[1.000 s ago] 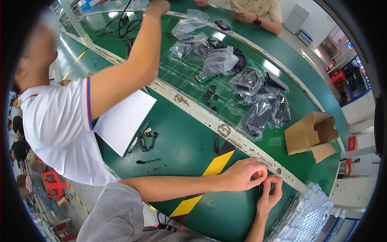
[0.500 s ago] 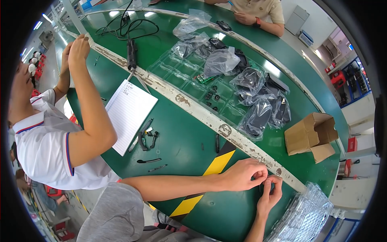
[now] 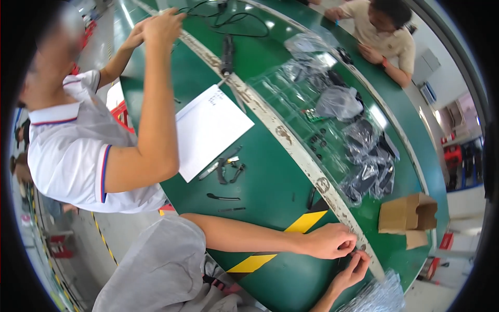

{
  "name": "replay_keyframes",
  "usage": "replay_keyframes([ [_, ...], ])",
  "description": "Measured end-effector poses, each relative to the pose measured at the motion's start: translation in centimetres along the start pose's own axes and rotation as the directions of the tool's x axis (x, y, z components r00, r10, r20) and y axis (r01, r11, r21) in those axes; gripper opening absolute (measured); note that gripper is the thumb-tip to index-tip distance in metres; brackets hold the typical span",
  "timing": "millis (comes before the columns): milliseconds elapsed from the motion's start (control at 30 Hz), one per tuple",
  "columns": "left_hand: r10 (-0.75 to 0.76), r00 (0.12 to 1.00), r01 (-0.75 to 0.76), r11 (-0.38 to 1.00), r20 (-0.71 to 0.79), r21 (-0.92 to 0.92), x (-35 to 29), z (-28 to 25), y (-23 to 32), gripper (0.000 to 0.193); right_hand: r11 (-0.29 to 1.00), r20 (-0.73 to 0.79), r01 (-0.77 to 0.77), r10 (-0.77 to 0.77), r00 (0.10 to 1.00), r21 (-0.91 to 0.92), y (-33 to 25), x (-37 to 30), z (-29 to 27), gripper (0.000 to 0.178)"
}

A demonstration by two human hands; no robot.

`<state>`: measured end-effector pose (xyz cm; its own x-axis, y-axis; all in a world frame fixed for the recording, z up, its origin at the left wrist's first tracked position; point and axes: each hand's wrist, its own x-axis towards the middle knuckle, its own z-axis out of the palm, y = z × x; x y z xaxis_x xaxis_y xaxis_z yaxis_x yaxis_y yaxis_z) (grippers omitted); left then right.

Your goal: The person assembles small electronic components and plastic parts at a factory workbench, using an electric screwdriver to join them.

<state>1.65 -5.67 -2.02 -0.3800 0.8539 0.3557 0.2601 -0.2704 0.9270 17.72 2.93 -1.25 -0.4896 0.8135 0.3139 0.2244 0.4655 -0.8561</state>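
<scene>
The step in hand looks like close fingertip work on a small dark piece point(image 3: 344, 261) by the white rail point(image 3: 302, 158): the right hand point(image 3: 357, 269) pinches it; the left hand point(image 3: 328, 242) curls alongside, its grip too blurred to tell. The next move calls for steady, light fingers.

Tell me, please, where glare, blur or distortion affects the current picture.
Head view: bright glare patches on the far part of the green table; head view: notebook page nearly washed out; head view: plastic trays smeared and soft; head view: detail between left hand and right hand too small and soft to identify; head view: black fisheye surround.
</scene>
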Motion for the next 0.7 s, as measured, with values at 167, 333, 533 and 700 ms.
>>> replay_keyframes([
  [167, -0.019, 0.998, 0.017, 0.999, -0.064, -0.032, -0.1, 0.1, -1.0, 0.008, 0.985, -0.016, 0.133, -0.136, 0.991, -0.114, -3.3, 2.6, 1.2, 0.008],
  [333, -0.016, 0.993, 0.005, 0.996, -0.12, -0.089, -0.2, 0.3, -1.3, 0.01, 0.958, 0.056, 0.226, -0.22, 0.974, -0.173, -2.7, 3.5, 1.7, 0.011],
  [533, 0.017, 0.978, -0.05, 0.987, -0.208, -0.155, 0.0, 1.7, -1.9, 0.012, 0.966, -0.171, 0.2, -0.227, 0.959, -0.163, -2.1, 0.4, 3.7, 0.02],
  [700, -0.027, 0.991, 0.003, 0.984, -0.134, -0.178, -0.3, 1.2, -2.0, 0.016, 0.975, -0.082, 0.217, -0.22, 0.972, -0.049, -0.5, 0.8, 3.3, 0.02],
])
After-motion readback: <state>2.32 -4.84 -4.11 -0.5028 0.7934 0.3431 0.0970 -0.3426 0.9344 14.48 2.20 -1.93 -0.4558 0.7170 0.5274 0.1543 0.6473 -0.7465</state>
